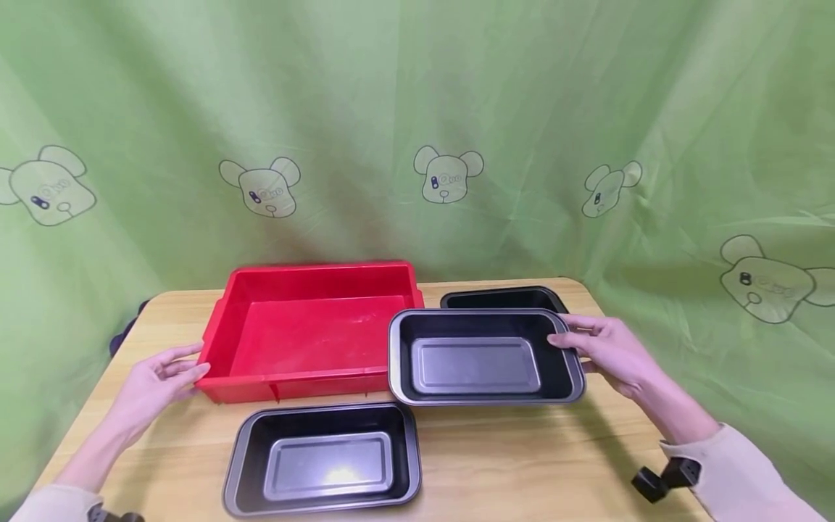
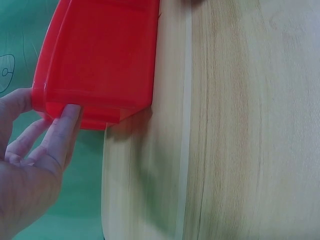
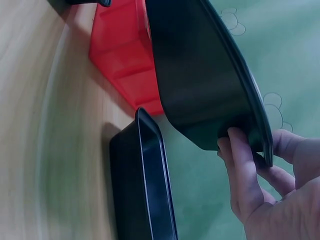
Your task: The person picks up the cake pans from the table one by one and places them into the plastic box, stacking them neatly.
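My right hand (image 1: 609,351) grips the right end of a dark loaf pan (image 1: 476,366), thumb inside over the rim and fingers beneath. The right wrist view shows this pan (image 3: 200,75) raised above the table, its underside facing the camera. Its left end overlaps the front right corner of a shallow red plastic bin (image 1: 235,388) in the head view. At the bin's near left corner, my left hand (image 1: 153,384) pinches the rim; in the left wrist view the thumb and fingers lie on opposite sides of the rim (image 2: 40,85).
A second loaf pan (image 1: 326,464) sits on the wooden table (image 1: 509,464) in front of the bin. Another dark pan (image 1: 505,297) stands at the back right, partly hidden behind the held one. A green curtain (image 1: 365,130) with bear-head prints hangs around the table.
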`<control>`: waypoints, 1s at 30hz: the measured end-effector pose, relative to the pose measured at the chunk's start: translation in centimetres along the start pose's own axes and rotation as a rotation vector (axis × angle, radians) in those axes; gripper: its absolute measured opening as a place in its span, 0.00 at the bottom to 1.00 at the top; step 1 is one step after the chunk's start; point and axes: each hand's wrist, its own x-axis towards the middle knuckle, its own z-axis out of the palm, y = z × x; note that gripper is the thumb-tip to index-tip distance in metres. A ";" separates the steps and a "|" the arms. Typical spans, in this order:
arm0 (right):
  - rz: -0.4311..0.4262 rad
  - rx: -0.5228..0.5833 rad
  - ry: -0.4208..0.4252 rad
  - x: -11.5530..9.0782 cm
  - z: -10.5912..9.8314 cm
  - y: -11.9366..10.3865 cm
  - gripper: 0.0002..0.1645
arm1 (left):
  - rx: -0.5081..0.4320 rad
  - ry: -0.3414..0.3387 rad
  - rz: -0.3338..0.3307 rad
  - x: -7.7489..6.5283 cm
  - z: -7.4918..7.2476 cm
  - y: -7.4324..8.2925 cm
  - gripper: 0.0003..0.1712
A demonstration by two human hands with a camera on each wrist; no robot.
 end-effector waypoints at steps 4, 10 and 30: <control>-0.007 0.024 -0.002 0.9 0.9 -0.7 0.48 | -0.032 0.003 0.001 0.0 0.0 -0.1 0.23; -0.017 0.074 -0.022 1.9 2.2 -1.5 0.46 | -0.051 0.013 0.016 -0.1 0.1 0.1 0.21; -0.023 0.163 -0.054 5.8 6.6 -4.3 0.36 | -0.054 0.006 0.028 -0.2 0.1 0.1 0.21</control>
